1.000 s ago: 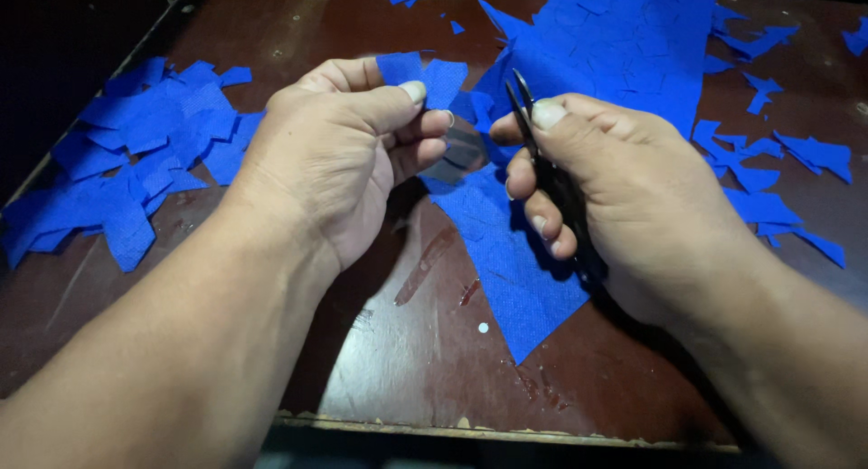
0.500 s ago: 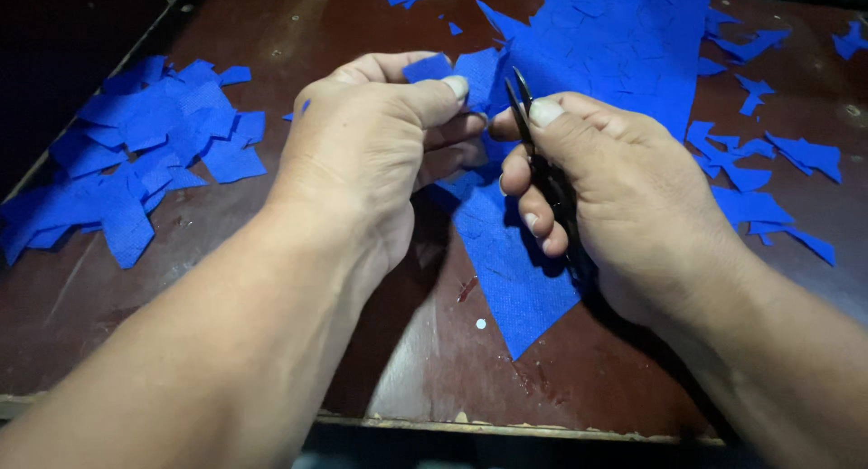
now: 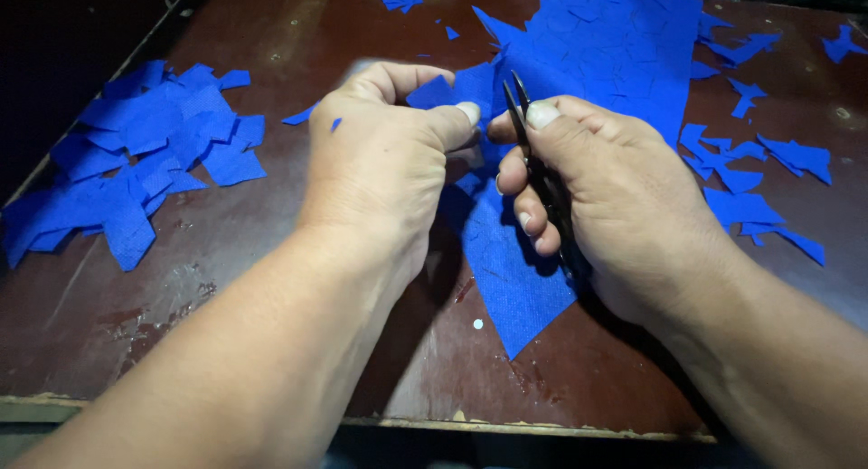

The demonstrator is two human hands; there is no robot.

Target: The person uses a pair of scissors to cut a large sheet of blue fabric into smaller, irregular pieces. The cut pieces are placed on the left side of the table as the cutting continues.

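Fingers of the left hand are seen pinched on a small flap of blue fabric, with the thumb pressed over its lower edge just left of the scissor blades. Compared with the earlier frames, the left hand has been raised and rolled further over the cloth, so that the pale patch once seen between the two hands is now covered, and more of the hand's back is shown. The right hand has been kept almost where it was, closed around the black scissors, whose handles are hidden in the palm. Only the blade tips are shown, pointing toward the upper middle of the frame; they appear nearly shut, though this cannot be told surely because of the dim light.

The large blue fabric sheet is spread from the upper right of the frame down between the hands, and its pointed lower end is laid on the tabletop at the lower centre. The pinched flap is held just beside the blades, above the thumb of the right hand. A heap of cut blue pieces is gathered at the left, and loose scraps are scattered at the right.
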